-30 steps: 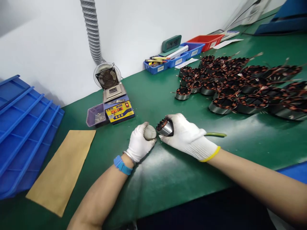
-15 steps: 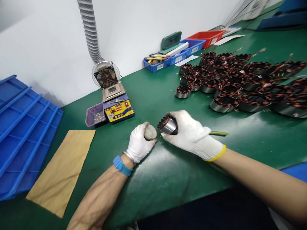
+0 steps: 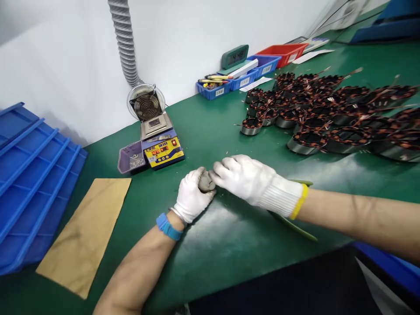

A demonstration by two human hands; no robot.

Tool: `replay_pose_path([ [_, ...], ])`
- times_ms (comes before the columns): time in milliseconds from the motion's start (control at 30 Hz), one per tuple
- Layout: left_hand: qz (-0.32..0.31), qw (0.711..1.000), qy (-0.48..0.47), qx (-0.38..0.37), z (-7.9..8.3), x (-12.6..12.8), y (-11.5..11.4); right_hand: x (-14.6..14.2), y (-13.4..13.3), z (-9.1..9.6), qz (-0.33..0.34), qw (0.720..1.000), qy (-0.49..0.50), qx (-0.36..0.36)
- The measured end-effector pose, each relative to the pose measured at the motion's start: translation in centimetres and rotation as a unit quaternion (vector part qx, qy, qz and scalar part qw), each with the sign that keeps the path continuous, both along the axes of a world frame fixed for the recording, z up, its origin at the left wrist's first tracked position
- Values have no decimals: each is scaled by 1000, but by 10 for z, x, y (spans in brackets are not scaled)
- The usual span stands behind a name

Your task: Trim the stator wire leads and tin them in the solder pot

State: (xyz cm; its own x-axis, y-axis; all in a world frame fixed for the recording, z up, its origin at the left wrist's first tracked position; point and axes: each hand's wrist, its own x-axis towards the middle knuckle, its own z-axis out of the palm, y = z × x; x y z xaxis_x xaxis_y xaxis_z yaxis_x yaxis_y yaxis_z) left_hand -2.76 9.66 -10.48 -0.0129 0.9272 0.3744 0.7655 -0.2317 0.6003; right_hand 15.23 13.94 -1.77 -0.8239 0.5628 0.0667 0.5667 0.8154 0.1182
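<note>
My left hand [image 3: 193, 194], in a white glove, is closed around a small round grey lump or pot [image 3: 206, 181] just above the green bench. My right hand [image 3: 244, 178], gloved too, is turned back up with curled fingers, the fingertips at the right side of that round piece. The motor stator seen in this hand a moment earlier is now hidden under the glove. Two green handles [image 3: 300, 232], like those of pliers, stick out from below my right hand and wrist. Their other end is covered.
Rows of motor stators [image 3: 308, 140] stand on the right. A yellow solder pot [image 3: 164, 152] with a fume hose [image 3: 122, 41] stands behind, beside a purple tray [image 3: 124, 159]. A brown board [image 3: 85, 232] and blue crates [image 3: 36, 188] lie left; small bins [image 3: 213, 92] line the wall.
My right hand has turned over and moved left to the round piece, so the stator it held is out of sight. My left hand has barely moved.
</note>
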Motion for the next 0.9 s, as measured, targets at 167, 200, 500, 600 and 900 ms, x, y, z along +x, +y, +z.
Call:
replay_pose_path([
  [167,-4,1000,0,-3,0,0,0,-4,3,-6,4,999,-21,33],
  [200,-5,1000,-3,-2,0,0,0,-4,4,-8,17,999,-25,44],
  [500,16,999,-41,-31,3,4,-2,-13,19,30,14,997,-50,60],
  [600,29,994,-73,-71,10,7,-4,-30,46,65,18,994,-26,107],
  [900,41,963,-257,-68,5,1,0,-165,148,117,-105,984,90,111],
])
